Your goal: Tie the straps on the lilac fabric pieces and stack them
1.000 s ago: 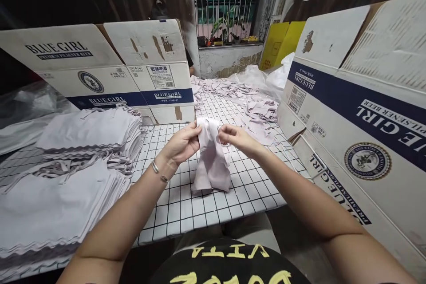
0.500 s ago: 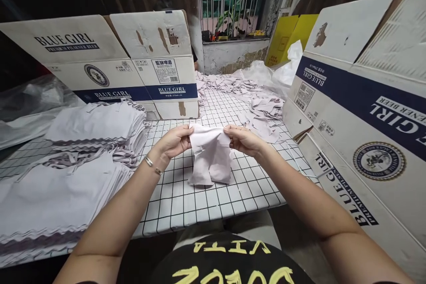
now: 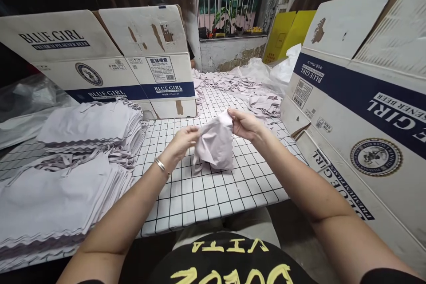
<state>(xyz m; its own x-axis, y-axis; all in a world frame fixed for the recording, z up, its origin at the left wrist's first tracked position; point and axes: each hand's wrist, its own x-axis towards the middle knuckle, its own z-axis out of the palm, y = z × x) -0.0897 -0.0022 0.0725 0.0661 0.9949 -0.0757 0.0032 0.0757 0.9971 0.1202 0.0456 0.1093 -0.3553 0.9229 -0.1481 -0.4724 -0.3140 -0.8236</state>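
A small pale lilac cloth piece (image 3: pixel 215 145) hangs bunched above the white checked table (image 3: pixel 206 195). My right hand (image 3: pixel 245 124) pinches its upper edge, raised a little. My left hand (image 3: pixel 185 142) grips its left side lower down; a thin metal bangle circles that wrist. Both hands are closed on the cloth, which puffs out between them.
Two stacks of flat lilac cloth pieces (image 3: pixel 83 124) (image 3: pixel 53 199) lie at the left. A loose heap of the same cloth (image 3: pixel 256 97) covers the far table. Blue Girl cartons stand at the back left (image 3: pixel 100 57) and along the right (image 3: pixel 359 97). A barred window is behind.
The cloth was stretched flat between both hands; now my right hand has lifted its edge and my left hand has dropped lower, so the cloth bunches and puffs out.
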